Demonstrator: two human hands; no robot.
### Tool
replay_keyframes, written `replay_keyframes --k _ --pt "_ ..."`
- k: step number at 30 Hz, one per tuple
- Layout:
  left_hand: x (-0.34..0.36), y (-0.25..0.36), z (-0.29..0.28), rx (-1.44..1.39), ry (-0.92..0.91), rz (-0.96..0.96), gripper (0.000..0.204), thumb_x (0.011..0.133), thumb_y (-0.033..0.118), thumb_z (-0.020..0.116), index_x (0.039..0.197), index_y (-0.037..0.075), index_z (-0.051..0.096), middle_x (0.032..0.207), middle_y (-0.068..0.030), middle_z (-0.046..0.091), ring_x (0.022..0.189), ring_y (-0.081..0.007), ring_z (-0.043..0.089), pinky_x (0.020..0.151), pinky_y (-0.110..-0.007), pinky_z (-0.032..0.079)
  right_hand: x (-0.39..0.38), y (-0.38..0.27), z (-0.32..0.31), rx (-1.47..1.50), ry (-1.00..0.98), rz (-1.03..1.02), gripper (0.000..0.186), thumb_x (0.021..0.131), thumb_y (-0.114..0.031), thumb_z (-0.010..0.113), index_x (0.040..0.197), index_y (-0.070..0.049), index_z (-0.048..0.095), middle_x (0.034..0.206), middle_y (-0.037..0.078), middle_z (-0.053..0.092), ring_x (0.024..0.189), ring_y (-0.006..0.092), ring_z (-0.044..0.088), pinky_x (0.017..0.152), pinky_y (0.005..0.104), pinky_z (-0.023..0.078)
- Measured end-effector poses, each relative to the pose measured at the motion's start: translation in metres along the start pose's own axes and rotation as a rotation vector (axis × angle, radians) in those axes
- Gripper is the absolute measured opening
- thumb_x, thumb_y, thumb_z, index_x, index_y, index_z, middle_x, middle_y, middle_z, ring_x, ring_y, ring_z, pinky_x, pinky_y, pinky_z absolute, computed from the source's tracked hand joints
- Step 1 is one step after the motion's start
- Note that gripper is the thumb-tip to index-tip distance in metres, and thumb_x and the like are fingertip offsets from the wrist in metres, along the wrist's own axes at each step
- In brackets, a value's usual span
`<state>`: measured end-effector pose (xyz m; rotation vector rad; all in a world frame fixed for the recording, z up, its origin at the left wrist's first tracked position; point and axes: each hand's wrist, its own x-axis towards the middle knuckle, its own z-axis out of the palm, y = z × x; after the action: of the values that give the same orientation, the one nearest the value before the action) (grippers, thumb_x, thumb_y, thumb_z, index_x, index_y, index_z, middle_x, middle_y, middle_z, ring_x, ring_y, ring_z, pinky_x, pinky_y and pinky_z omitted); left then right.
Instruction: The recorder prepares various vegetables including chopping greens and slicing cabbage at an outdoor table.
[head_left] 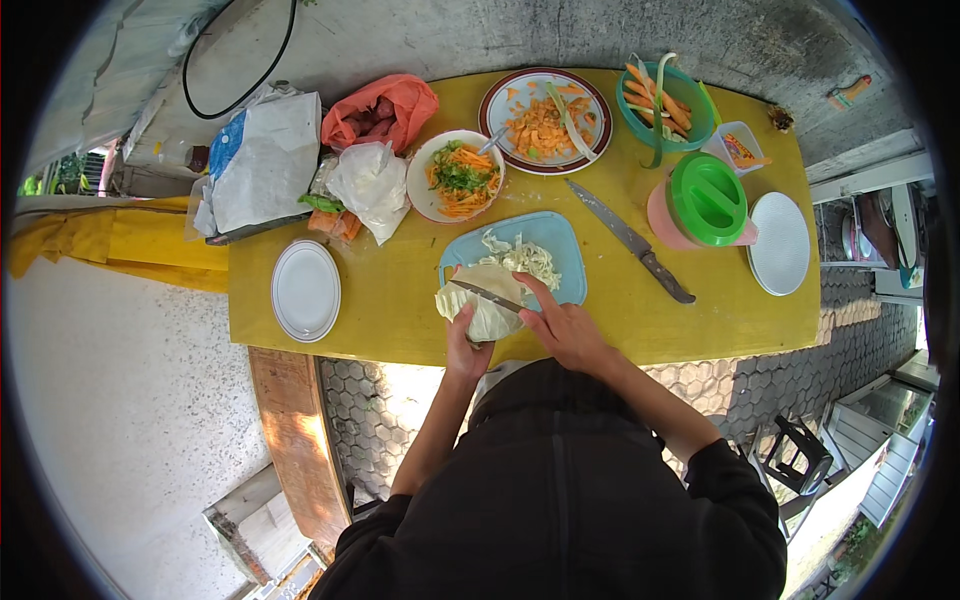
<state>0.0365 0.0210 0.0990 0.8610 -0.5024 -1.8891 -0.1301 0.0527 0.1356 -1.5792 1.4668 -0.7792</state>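
Steadying the cabbage: my left hand (pixel 468 345) grips the pale cabbage piece (pixel 482 318) from below and its near side, at the near edge of the cutting board (pixel 570 270).
My right hand (pixel 565 325): closed around the small knife (pixel 487 296), whose blade lies across the cabbage's top.
Cabbage handling: I judge it fairly light, firm yet springy, with smooth leaves that could slip apart; the rounded side seems the best hold, thumb and fingers away from the edge.
Cutting board: light blue, rounded corners, probably stiff plastic, on the yellow bench (pixel 400 335).
Cabbage shreds (pixel 530 258): thin, limp-looking, whitish strips heaped on the board's far half.
White plate (pixel 306 290): smooth oval shape, well left of the board.
Textured plate (pixel 779 245): round, finely patterned, well right of the board.
Large knife (pixel 635 240): long metal blade, dark handle, right of the board.
Pitcher (pixel 707 200): pink body, glossy green lid, beyond the board to its right.
White bowl (pixel 414 190): orange shreds and chopped greens inside, beyond the board's left corner.
Rimmed plate (pixel 540 80): brown-edged, bearing ragged orange scraps, farther past the board.
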Motion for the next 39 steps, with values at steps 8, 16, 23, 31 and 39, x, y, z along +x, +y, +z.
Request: replay_keyframes --k 8,16,23,31,39 --pt "-0.012 -0.013 -0.009 -0.026 0.035 -0.059 0.056 0.086 0.03 0.046 0.136 0.018 0.024 0.127 -0.0058 0.041 0.116 -0.0223 0.041 0.098 -0.041 0.032 -0.008 0.007 0.002 -0.11 -0.037 0.033 0.044 0.092 -0.032 0.037 0.13 -0.012 0.027 0.05 0.015 0.052 0.047 0.035 0.053 0.044 0.0436 0.04" --pt "-0.018 -0.026 -0.023 -0.132 0.174 -0.196 0.056 0.085 0.031 0.048 0.135 0.017 0.026 0.127 -0.0078 0.041 0.118 -0.0242 0.04 0.099 -0.042 0.032 -0.009 0.038 0.017 -0.079 -0.065 0.056 0.041 0.091 -0.032 0.039 0.127 -0.014 0.03 0.051 0.018 0.052 0.05 0.0375 0.054 0.048 0.0482 0.04" --pt "0.0 -0.018 -0.03 -0.141 0.166 -0.097 0.051 0.085 0.034 0.047 0.13 0.014 0.034 0.123 -0.0087 0.046 0.113 -0.0257 0.045 0.096 -0.043 0.035 0.003 0.057 0.017 -0.109 -0.074 0.2 0.038 0.091 -0.033 0.039 0.123 -0.015 0.032 0.052 0.019 0.052 0.052 0.0377 0.054 0.048 0.0483 0.041" --pt "0.021 -0.021 -0.045 -0.104 0.21 -0.103 0.043 0.087 0.032 0.043 0.123 0.009 0.039 0.118 -0.008 0.049 0.111 -0.0227 0.047 0.093 -0.04 0.037 0.012 0.031 0.022 -0.164 -0.082 0.069 0.037 0.09 -0.03 0.042 0.123 -0.013 0.034 0.048 0.014 0.05 0.046 0.0342 0.052 0.044 0.0444 0.039" --pt "0.024 -0.026 -0.055 -0.146 0.147 -0.122 0.05 0.087 0.02 0.045 0.133 0.015 0.027 0.122 -0.0064 0.044 0.111 -0.0207 0.045 0.092 -0.038 0.038 0.018 0.036 0.032 -0.288 0.053 -0.021 0.038 0.089 -0.034 0.043 0.12 -0.012 0.039 0.043 0.01 0.049 0.037 0.0274 0.052 0.035 0.0381 0.039"
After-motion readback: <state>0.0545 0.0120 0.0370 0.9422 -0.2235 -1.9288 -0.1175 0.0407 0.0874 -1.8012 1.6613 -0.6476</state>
